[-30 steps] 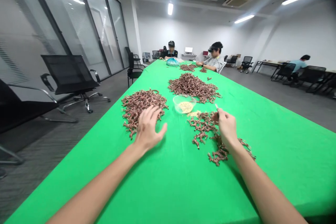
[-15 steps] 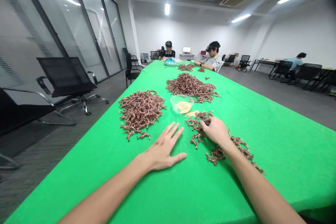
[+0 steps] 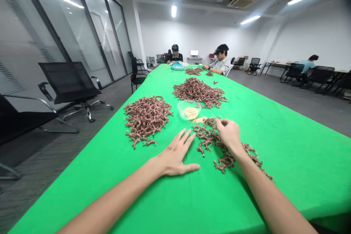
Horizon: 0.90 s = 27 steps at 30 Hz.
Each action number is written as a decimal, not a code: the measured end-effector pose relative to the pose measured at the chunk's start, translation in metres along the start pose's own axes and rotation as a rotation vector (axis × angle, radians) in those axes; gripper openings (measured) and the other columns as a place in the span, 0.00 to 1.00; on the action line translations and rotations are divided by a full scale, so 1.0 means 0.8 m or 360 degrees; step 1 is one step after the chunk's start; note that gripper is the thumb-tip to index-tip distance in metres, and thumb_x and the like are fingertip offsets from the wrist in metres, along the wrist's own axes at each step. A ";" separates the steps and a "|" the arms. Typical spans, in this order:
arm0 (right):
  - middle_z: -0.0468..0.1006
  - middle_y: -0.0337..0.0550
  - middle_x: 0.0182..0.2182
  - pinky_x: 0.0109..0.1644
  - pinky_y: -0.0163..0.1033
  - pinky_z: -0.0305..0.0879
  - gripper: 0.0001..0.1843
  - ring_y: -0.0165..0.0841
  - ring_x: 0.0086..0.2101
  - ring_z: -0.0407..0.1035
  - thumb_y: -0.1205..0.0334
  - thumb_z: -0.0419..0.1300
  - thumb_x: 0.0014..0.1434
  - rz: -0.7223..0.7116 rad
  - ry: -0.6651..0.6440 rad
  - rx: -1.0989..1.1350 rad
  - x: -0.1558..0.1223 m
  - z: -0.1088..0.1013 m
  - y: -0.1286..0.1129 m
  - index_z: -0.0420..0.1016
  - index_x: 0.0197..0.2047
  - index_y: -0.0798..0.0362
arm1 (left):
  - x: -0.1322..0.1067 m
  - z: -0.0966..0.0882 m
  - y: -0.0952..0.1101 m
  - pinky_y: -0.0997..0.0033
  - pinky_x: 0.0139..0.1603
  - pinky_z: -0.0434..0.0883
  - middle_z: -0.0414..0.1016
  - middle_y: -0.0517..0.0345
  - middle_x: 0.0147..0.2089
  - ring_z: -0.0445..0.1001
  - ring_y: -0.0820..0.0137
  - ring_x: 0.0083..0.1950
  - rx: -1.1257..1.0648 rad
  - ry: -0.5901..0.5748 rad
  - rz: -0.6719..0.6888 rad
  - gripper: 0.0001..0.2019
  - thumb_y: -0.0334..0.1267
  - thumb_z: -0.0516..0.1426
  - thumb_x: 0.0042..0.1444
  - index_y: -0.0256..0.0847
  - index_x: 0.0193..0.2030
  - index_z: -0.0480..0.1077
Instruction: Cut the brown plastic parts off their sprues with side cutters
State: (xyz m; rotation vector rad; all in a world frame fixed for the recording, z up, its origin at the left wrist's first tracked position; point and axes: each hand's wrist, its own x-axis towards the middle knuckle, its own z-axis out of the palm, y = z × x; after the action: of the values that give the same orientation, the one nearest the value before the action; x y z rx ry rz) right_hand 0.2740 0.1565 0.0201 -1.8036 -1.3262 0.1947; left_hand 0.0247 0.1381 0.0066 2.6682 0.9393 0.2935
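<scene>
My left hand [image 3: 177,155] lies flat on the green tablecloth [image 3: 153,197], fingers spread, holding nothing. My right hand [image 3: 229,135] is closed in a pinch above a scattered row of small brown animal-shaped figures [image 3: 204,140]. A thin metal tool [image 3: 214,116] pokes out from its fingertips; most of it is hidden in the hand. Just beyond stands a clear plastic bowl [image 3: 181,110] with small cream-coloured bits [image 3: 190,112] inside. More of these bits form a little pile [image 3: 199,120] on the cloth beside the bowl.
A large heap of brown figures [image 3: 148,117] is at left, another heap [image 3: 199,91] behind the bowl. Farther down the table are smaller heaps [image 3: 193,71] and a blue bag [image 3: 177,66]. Two people [image 3: 175,56] sit at the far end. Black chairs [image 3: 71,84] stand at left.
My right hand has lifted and turned slightly, with the thin tool's tip now showing beyond the fingers. My left hand has slid a little to the right, still flat.
</scene>
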 end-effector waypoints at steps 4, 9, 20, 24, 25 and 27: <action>0.77 0.44 0.22 0.31 0.38 0.57 0.25 0.37 0.26 0.69 0.45 0.52 0.61 0.0008 -0.0045 0.0174 -0.002 0.001 -0.001 0.76 0.23 0.53 | 0.054 0.007 0.008 0.37 0.72 0.41 0.33 0.40 0.77 0.27 0.44 0.76 0.0063 0.0078 0.0173 0.55 0.73 0.52 0.50 0.40 0.75 0.40; 0.79 0.44 0.25 0.33 0.37 0.59 0.25 0.37 0.27 0.70 0.44 0.52 0.61 0.0015 -0.0066 0.0329 -0.003 0.004 0.001 0.78 0.26 0.55 | 0.108 0.021 0.010 0.35 0.71 0.39 0.40 0.39 0.77 0.33 0.42 0.76 0.0077 0.0051 0.0261 0.54 0.73 0.53 0.48 0.39 0.74 0.46; 0.77 0.45 0.24 0.32 0.38 0.63 0.26 0.38 0.28 0.71 0.40 0.56 0.59 0.0075 -0.0093 0.0561 -0.001 0.006 0.003 0.76 0.26 0.56 | 0.063 0.023 0.025 0.38 0.73 0.38 0.45 0.41 0.76 0.39 0.50 0.76 -0.0022 0.0018 0.0117 0.42 0.67 0.47 0.59 0.44 0.74 0.49; 0.78 0.45 0.26 0.25 0.38 0.68 0.25 0.39 0.26 0.72 0.39 0.56 0.58 0.0300 -0.0237 0.1014 -0.003 0.009 0.003 0.75 0.31 0.54 | 0.044 0.035 0.052 0.36 0.73 0.38 0.41 0.41 0.77 0.35 0.49 0.77 -0.0135 0.0112 -0.0083 0.39 0.64 0.46 0.62 0.44 0.73 0.49; 0.78 0.45 0.27 0.24 0.38 0.68 0.24 0.39 0.26 0.72 0.39 0.57 0.57 0.0349 -0.0255 0.1116 -0.004 0.010 0.003 0.74 0.32 0.54 | 0.042 0.038 0.059 0.35 0.72 0.38 0.40 0.41 0.77 0.34 0.49 0.77 -0.0169 0.0117 -0.0116 0.39 0.64 0.46 0.62 0.44 0.73 0.49; 0.79 0.47 0.29 0.23 0.39 0.69 0.24 0.39 0.25 0.73 0.39 0.58 0.56 0.0404 -0.0259 0.1249 -0.004 0.011 0.002 0.74 0.33 0.54 | 0.039 0.044 0.070 0.35 0.73 0.37 0.39 0.42 0.77 0.33 0.49 0.77 -0.0227 0.0104 -0.0147 0.39 0.64 0.46 0.62 0.45 0.74 0.48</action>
State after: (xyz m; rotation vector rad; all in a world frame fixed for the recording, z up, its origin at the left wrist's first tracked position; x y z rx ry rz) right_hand 0.2685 0.1581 0.0127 -1.2773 -0.9227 0.8846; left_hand 0.0909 0.1093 -0.0045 2.4912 1.0182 0.4132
